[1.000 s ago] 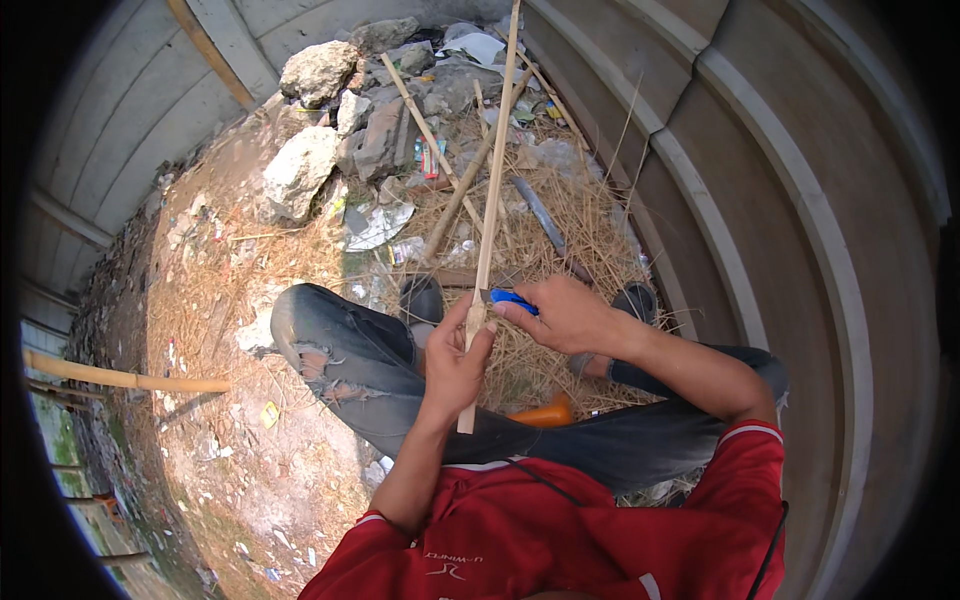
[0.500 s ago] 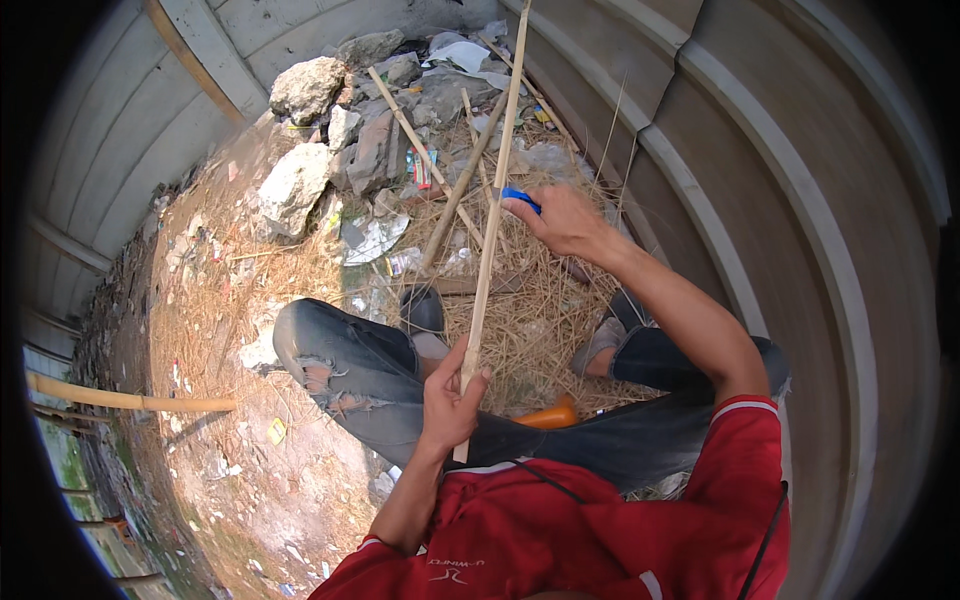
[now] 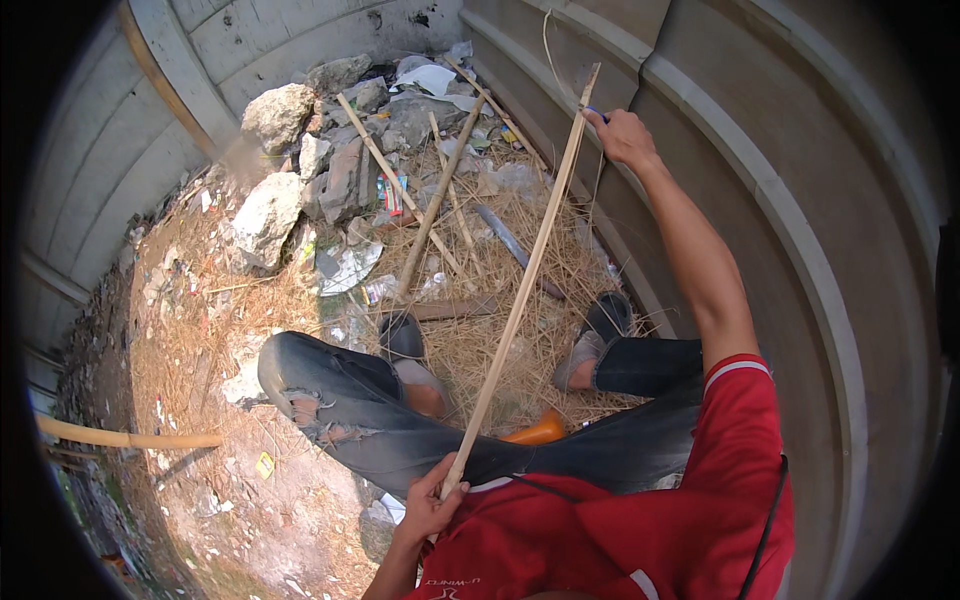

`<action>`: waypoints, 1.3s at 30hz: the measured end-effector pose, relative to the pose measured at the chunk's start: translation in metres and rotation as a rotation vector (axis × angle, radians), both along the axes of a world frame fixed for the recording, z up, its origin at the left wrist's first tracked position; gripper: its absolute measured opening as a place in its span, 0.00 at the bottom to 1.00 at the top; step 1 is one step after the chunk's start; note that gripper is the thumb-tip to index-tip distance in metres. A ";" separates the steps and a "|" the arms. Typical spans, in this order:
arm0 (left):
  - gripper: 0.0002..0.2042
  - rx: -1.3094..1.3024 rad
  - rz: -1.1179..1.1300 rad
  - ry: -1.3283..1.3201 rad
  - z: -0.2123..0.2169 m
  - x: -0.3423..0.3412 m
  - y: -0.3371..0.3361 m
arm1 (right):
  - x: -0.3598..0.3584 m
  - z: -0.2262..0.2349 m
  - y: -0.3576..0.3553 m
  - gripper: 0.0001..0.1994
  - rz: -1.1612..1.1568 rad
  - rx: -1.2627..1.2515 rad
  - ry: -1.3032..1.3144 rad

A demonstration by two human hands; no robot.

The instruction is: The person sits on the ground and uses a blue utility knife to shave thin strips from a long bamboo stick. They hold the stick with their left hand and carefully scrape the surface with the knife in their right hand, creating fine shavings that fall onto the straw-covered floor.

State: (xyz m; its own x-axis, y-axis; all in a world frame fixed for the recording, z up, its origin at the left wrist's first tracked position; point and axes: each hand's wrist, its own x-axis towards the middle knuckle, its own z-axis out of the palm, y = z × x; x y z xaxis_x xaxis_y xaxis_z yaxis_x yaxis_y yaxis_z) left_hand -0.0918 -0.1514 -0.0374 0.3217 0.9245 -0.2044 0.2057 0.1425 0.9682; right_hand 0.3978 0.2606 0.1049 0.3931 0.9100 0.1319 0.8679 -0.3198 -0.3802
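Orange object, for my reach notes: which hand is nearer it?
Left: in the picture, the left hand is below and left of the orange object; the right hand, far above and right.

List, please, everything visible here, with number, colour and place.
bamboo strip: one, tan, centre
tool: one, blue, at strip's upper end
sliver: one, pale, near tool
sticks: several, brownish, upper centre
blade-like piece: one, grey, right of sticks
board: one, brown, below sticks
tapered object: one, orange, lower centre
rocks: several, pale, upper left
litter: many pieces, mixed colours, ground
straw: uncounted, yellowish, ground
poles: at least two, yellowish, left
walls: two, brown right, pale left
shirt: one, red, bottom
trousers: one pair, dark, lower centre
shoes: two, grey, centre
left hand: one, bare, on strip's lower end
right hand: one, bare, around tool
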 end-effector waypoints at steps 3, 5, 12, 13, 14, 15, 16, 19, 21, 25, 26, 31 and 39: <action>0.26 -0.016 0.009 -0.017 0.005 -0.003 -0.004 | 0.001 -0.007 0.006 0.36 -0.010 0.054 -0.050; 0.26 -0.019 0.031 -0.045 0.005 -0.003 -0.006 | -0.010 0.001 0.007 0.36 -0.015 0.016 -0.063; 0.26 -0.353 0.034 -0.296 0.006 0.000 -0.019 | -0.010 0.016 0.025 0.33 0.045 0.240 -0.022; 0.26 -0.429 0.012 -0.329 0.008 -0.004 -0.017 | -0.001 0.013 0.036 0.32 0.122 0.283 -0.034; 0.26 -0.446 -0.012 -0.411 0.005 -0.010 -0.014 | 0.010 0.009 0.043 0.31 0.197 0.326 -0.048; 0.25 -0.458 -0.012 -0.494 0.000 -0.018 -0.015 | 0.004 0.010 0.045 0.30 0.252 0.345 -0.022; 0.24 -0.474 -0.017 -0.581 -0.002 -0.024 -0.015 | 0.001 0.015 0.040 0.29 0.302 0.358 -0.001; 0.23 -0.513 -0.098 -0.421 0.001 -0.033 -0.002 | -0.002 0.030 0.029 0.25 0.373 0.378 0.030; 0.24 -0.255 -0.257 -0.320 -0.003 -0.026 0.010 | -0.006 0.038 0.021 0.24 0.411 0.400 0.021; 0.29 0.061 -0.254 0.035 0.039 0.007 0.057 | -0.041 0.046 -0.001 0.22 0.542 0.398 0.017; 0.31 0.155 -0.187 0.056 0.052 0.019 0.073 | -0.056 0.049 -0.009 0.21 0.582 0.381 0.032; 0.31 0.197 0.016 0.012 0.078 0.081 0.138 | -0.116 0.041 -0.044 0.13 0.639 0.372 -0.066; 0.25 0.150 -0.045 -0.068 0.047 0.088 0.153 | -0.105 0.031 -0.050 0.10 0.448 0.379 0.237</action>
